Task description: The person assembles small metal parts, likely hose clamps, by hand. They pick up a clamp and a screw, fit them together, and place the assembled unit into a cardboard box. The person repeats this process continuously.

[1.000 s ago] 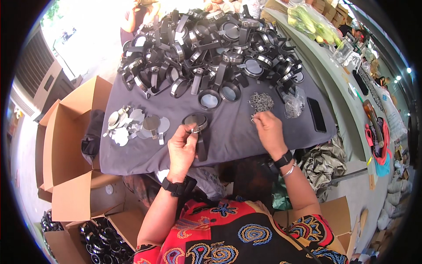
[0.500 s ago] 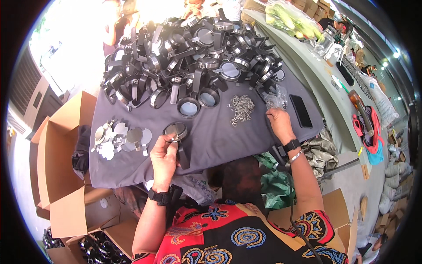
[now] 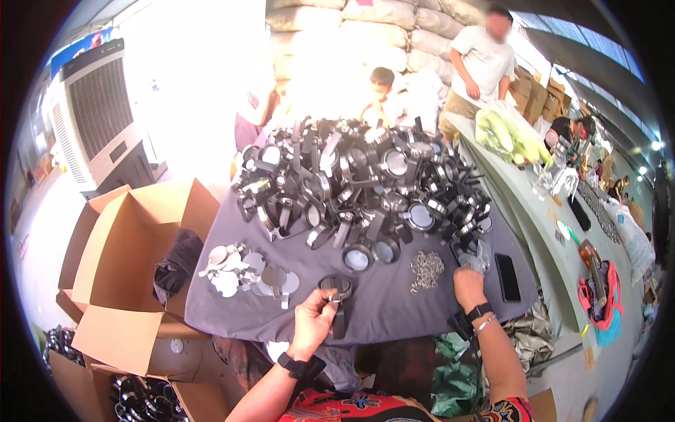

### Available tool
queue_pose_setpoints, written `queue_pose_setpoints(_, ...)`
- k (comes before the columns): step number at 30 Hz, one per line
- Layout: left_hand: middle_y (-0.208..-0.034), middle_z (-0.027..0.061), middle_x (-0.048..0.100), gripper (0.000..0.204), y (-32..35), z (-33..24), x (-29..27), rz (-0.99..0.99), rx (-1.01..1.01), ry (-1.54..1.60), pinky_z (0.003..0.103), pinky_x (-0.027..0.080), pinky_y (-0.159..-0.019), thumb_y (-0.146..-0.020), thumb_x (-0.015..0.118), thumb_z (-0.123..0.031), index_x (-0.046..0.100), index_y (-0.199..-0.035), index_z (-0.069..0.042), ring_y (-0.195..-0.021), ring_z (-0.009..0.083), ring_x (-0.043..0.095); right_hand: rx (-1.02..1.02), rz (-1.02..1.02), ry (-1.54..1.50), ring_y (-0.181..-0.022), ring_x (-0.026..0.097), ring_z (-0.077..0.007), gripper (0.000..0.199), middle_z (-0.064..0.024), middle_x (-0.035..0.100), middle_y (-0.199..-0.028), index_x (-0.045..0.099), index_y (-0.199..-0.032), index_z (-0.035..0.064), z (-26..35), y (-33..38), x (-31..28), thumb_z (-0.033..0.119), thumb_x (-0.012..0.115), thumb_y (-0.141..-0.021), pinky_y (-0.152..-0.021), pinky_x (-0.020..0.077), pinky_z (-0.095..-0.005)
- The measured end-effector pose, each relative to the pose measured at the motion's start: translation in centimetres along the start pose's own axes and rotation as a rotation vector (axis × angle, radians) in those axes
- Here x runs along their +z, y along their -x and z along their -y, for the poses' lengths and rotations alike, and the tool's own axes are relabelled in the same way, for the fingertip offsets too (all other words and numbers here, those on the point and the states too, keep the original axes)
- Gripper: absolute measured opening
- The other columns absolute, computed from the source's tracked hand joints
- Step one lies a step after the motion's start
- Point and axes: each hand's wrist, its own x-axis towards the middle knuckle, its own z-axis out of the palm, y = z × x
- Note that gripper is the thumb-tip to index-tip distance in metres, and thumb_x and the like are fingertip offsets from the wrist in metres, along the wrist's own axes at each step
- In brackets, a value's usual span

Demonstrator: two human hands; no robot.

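Here's a handled black ring (image 3: 336,285) near the middle of the surface's (image 3: 397,313) near edge, the left hand (image 3: 314,321) clamped on it! Well apart, the right hand (image 3: 469,288) is at a clear plastic bag (image 3: 479,259) towards the right edge, its grip impossible to tell. Small metal clips (image 3: 427,271) lie between, a smartphone (image 3: 507,278) by the near right corner, tabbed discs (image 3: 225,283) towards the left edge.

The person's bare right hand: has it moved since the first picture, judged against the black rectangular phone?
Yes: the right hand has moved rightward, closer to the phone, from the small silver metal pieces to the clear plastic bag.
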Motion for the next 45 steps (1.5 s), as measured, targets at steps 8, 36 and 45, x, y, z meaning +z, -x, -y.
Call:
queue_pose_setpoints(8, -0.064, -0.0022, 0.055, 0.012, 0.0, -0.3, 0.2, -0.002, 0.025, -0.011, 0.021, 0.039, -0.040, -0.091, 0.057, -0.002, 0.060, -0.103, -0.002, -0.047, 0.0032, 0.047, -0.134, -0.014, -0.068, -0.076, 0.067, -0.0328, 0.008, -0.0175, 0.065, -0.079, 0.064, -0.079, 0.0000, -1.5, -0.4, 0.7, 0.006, 0.060, -0.076, -0.066, 0.0545, -0.0408)
queue_pose_setpoints(36, -0.068, -0.0057, 0.053, 0.014, -0.6, 1.3, 0.6, -0.102, 0.176, -0.143, 0.020, 0.034, -0.042, -0.093, 0.052, -0.002, 0.059, -0.104, -0.005, -0.051, 0.0009, 0.041, 0.253, 0.216, -2.147, -0.056, 0.042, -0.0001, 0.002, 0.0055, 0.053, -0.068, 0.063, -0.088, 0.0012, 22.2, 1.6, -8.9, 0.002, 0.063, -0.090, -0.048, 0.0338, -0.0177)
queue_pose_setpoints(45, -0.072, -0.0038, 0.056, 0.013, -0.9, 1.3, 0.7, -0.052, 0.116, -0.073, 0.020, 0.035, -0.042, -0.093, 0.053, -0.003, 0.060, -0.104, -0.004, -0.053, 0.0021, 0.044, 0.151, 0.007, -1.840, -0.069, 0.055, -0.0065, 0.005, -0.0028, 0.065, -0.075, 0.065, -0.085, -0.0024, 22.8, 1.5, -7.7, 0.002, 0.066, -0.086, -0.063, 0.0474, -0.0248)
